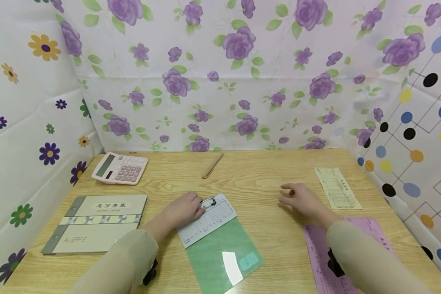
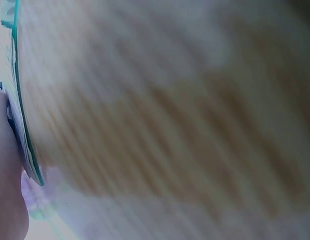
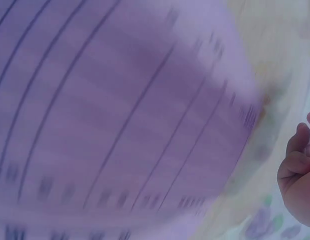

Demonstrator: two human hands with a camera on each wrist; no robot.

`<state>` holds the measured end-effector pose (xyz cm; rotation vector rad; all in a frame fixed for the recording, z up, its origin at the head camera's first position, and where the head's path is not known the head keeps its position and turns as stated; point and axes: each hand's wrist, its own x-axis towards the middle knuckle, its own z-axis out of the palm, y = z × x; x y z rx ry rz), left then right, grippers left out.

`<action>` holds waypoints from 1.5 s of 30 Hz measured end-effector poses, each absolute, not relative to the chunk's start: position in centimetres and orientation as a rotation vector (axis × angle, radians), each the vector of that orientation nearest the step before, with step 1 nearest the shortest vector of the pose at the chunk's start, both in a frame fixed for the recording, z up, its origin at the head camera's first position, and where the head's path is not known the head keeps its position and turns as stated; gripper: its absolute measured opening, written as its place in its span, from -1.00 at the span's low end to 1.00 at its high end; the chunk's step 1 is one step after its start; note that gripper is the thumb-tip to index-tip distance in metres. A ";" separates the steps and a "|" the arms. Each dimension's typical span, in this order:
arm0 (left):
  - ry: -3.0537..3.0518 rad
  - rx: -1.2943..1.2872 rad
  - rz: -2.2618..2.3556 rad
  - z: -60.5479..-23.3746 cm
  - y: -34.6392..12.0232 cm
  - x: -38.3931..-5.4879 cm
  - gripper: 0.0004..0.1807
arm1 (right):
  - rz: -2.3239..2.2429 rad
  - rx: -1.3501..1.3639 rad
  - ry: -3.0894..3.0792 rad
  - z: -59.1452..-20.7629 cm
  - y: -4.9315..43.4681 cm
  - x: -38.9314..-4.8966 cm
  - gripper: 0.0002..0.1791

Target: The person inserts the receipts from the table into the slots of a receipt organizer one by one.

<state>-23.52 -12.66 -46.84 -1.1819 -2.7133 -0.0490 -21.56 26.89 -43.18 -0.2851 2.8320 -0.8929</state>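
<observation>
Your left hand (image 1: 185, 209) grips the top of the green clipboard (image 1: 220, 257), with its fingers bent by the clip (image 1: 214, 201). A white sheet (image 1: 209, 222) lies on the board, right beside that hand. Your right hand (image 1: 302, 201) is loose, with thumb and finger apart. A purple sheet (image 1: 317, 253) lies under your right arm. A pen (image 1: 212, 165) lies ahead, between your hands.

The tabletop (image 1: 284, 249) leaves passage between clipboard (image 1: 220, 255) and purple sheet (image 1: 319, 250).
</observation>
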 end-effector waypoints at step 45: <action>-2.695 -1.192 -0.054 -46.6 -12.7 -23.3 -0.69 | -0.535 0.242 2.925 -44.7 42.6 -18.7 -0.04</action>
